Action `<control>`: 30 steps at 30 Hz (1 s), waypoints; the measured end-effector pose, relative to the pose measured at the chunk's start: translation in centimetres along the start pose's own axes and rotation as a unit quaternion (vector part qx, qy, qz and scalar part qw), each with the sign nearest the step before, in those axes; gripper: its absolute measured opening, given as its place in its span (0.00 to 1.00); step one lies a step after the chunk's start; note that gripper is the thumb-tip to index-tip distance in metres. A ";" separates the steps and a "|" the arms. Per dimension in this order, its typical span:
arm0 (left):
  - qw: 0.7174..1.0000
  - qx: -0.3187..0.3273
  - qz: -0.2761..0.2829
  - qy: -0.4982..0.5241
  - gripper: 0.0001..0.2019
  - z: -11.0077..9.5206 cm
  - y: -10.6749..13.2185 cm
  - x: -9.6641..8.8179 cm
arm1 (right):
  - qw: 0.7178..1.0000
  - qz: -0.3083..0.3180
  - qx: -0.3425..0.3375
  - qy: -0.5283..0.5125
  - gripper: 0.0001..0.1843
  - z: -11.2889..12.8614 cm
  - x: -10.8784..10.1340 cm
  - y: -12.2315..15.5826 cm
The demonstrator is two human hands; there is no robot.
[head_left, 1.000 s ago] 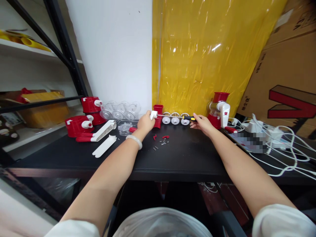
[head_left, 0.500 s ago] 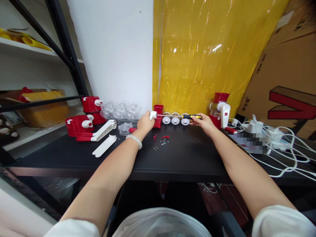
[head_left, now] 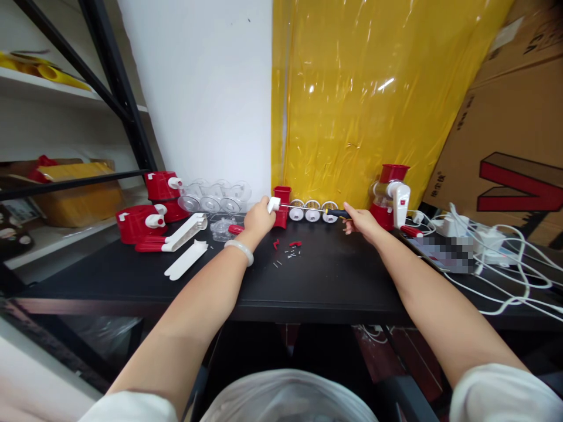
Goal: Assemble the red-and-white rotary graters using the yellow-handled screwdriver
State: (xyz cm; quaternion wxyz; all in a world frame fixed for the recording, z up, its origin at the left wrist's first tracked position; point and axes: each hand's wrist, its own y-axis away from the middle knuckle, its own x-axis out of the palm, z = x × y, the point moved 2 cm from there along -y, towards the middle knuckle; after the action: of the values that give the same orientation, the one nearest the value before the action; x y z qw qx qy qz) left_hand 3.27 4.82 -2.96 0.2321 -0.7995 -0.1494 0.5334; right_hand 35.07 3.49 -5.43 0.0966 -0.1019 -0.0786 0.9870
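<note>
My left hand (head_left: 259,218) is closed around a white plastic handle (head_left: 274,204) with a red grip (head_left: 236,230) sticking out to the left. In my right hand (head_left: 360,221) is a screwdriver (head_left: 338,213) with a black and yellow handle, held level. Its shaft runs left to the white part, where the tip meets the end facing it; the exact contact is too small to tell. Behind them stands a red plastic housing (head_left: 282,192). Below on the table lie small red parts (head_left: 295,244) and several screws (head_left: 291,254).
White-and-clear round parts (head_left: 312,214) line the back. At left are red bases (head_left: 136,224), clear suction-cup parts (head_left: 210,203) and white crank covers (head_left: 187,261). An assembled red-and-white grater (head_left: 399,202), a phone (head_left: 440,252) and tangled white cables (head_left: 514,281) occupy the right.
My right hand has turned on the screwdriver, its fingers shifting around the handle, and less yellow shows. My left hand and the white handle stay almost still.
</note>
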 end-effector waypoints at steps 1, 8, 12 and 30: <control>1.000 -0.002 -0.002 0.000 0.12 0.0 0.0 0.0 | 1.000 0.006 -0.006 -0.022 0.26 0.0 0.1 0.0; 1.000 -0.018 -0.011 -0.005 0.12 0.2 -0.2 -0.1 | 0.984 0.067 -0.100 -0.128 0.29 -0.2 0.1 -0.2; 1.000 -0.029 -0.005 -0.010 0.12 0.3 -0.2 -0.1 | 0.987 0.056 -0.117 -0.094 0.26 -0.5 -0.1 -0.5; 1.000 0.002 -0.024 0.007 0.12 -0.1 -0.1 -0.6 | 0.993 0.078 -0.006 -0.093 0.27 -0.5 0.4 0.1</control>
State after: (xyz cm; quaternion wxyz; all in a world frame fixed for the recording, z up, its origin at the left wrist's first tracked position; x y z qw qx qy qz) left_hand 3.18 4.55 -2.44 0.2471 -0.7989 -0.1657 0.5227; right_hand 34.80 3.57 -5.99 0.0113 -0.0160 -0.0855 0.9961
